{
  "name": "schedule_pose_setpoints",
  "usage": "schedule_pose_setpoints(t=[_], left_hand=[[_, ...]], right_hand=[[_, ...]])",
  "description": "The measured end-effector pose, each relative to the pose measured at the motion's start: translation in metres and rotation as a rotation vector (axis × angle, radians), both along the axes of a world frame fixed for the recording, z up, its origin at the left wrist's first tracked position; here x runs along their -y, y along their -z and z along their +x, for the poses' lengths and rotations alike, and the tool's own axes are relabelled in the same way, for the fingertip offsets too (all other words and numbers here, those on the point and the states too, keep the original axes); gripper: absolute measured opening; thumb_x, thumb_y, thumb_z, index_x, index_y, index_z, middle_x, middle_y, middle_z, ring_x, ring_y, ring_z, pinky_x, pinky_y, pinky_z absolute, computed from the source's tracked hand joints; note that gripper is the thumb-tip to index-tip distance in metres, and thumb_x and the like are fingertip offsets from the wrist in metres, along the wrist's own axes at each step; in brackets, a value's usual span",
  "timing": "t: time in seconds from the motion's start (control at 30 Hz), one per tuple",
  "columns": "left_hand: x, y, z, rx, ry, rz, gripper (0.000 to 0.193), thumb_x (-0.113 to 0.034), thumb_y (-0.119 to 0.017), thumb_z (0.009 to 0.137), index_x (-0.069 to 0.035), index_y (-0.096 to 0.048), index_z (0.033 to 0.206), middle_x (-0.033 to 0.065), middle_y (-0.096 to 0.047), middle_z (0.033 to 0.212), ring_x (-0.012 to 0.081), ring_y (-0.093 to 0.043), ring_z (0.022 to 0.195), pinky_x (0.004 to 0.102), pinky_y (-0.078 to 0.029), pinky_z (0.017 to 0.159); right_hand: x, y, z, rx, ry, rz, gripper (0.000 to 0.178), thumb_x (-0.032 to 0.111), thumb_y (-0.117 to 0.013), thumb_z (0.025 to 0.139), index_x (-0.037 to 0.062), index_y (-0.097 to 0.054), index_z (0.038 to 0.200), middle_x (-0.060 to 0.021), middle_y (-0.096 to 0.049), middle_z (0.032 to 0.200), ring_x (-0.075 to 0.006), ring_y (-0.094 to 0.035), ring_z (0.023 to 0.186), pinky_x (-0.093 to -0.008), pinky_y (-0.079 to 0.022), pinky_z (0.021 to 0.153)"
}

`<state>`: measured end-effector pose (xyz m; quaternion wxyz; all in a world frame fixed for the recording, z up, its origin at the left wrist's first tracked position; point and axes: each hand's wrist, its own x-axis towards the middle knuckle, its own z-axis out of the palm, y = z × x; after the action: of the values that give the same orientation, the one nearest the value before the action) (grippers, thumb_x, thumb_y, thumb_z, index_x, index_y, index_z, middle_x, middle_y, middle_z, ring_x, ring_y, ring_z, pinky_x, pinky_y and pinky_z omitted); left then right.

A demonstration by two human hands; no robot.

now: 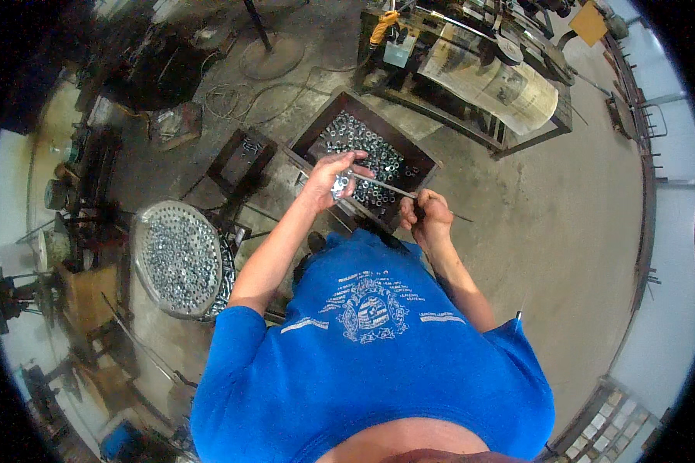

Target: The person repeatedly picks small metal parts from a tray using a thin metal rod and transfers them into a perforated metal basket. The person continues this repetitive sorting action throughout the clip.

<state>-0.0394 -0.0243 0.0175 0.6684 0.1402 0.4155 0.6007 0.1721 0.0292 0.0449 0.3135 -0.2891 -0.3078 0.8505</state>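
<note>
My left hand (333,177) is cupped with its fingers curled around a few shiny metal nuts (340,184). From its fingers a thin metal rod (384,185) slants down to the right. My right hand (428,213) is closed around this rod, and the rod's thin end sticks out past it. Both hands are above the near side of a dark metal box (324,116), which holds many loose nuts (374,150). Whether a nut sits on the rod's left end is hidden by my left fingers.
A round perforated metal tray (140,262) heaped with nuts stands at the left. Beyond it is a smaller dark box (242,160). A metal workbench (510,143) with papers and tools stands at the far right. A cable (235,100) lies on the floor near a round stand base (272,58).
</note>
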Motion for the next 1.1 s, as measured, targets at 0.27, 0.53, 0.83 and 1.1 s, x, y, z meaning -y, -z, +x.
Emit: schedule_pose_setpoints(t=[0.27,0.53,0.83,1.1], left_hand=[[0.002,0.001,0.008,0.032,-0.103,0.023,0.045,-0.039,-0.042,0.090,0.000,-0.048,0.112,0.0191,-0.060,0.084,0.0110,-0.045,0.037,0.0193,-0.029,0.030],[0.009,0.005,0.021,-0.064,-0.066,0.036,0.027,-0.021,-0.057,0.083,0.000,-0.056,0.100,0.0054,-0.053,0.063,0.0103,-0.045,0.041,0.0204,-0.029,0.034],[-0.019,0.044,0.002,-0.165,-0.181,-0.095,0.033,-0.037,-0.050,0.087,-0.003,-0.052,0.085,0.0055,-0.053,0.060,0.0122,-0.045,0.041,0.0225,-0.028,0.034],[-0.030,0.047,-0.018,-0.028,-0.014,-0.153,0.046,-0.047,-0.034,0.090,-0.001,-0.041,0.087,0.0227,-0.061,0.082,0.0159,-0.046,0.037,0.0240,-0.028,0.029]], right_hand=[[0.002,0.015,-0.002,-0.108,0.112,-0.288,0.009,0.012,-0.039,0.072,0.0103,-0.038,0.063,-0.0141,-0.045,0.065,-0.0159,-0.037,0.054,-0.0280,-0.034,0.048],[0.001,0.016,-0.011,-0.137,0.108,-0.291,0.015,0.013,-0.038,0.080,0.0097,-0.038,0.066,-0.0155,-0.047,0.069,-0.0154,-0.037,0.055,-0.0277,-0.033,0.049],[-0.011,0.023,-0.007,0.022,0.167,-0.157,0.012,0.014,-0.040,0.080,0.0093,-0.041,0.069,-0.0114,-0.052,0.073,-0.0162,-0.043,0.058,-0.0303,-0.041,0.053],[0.000,0.019,0.005,0.014,0.108,0.110,0.017,0.012,-0.043,0.077,0.0050,-0.040,0.061,-0.0140,-0.052,0.067,-0.0162,-0.043,0.053,-0.0308,-0.042,0.047]])
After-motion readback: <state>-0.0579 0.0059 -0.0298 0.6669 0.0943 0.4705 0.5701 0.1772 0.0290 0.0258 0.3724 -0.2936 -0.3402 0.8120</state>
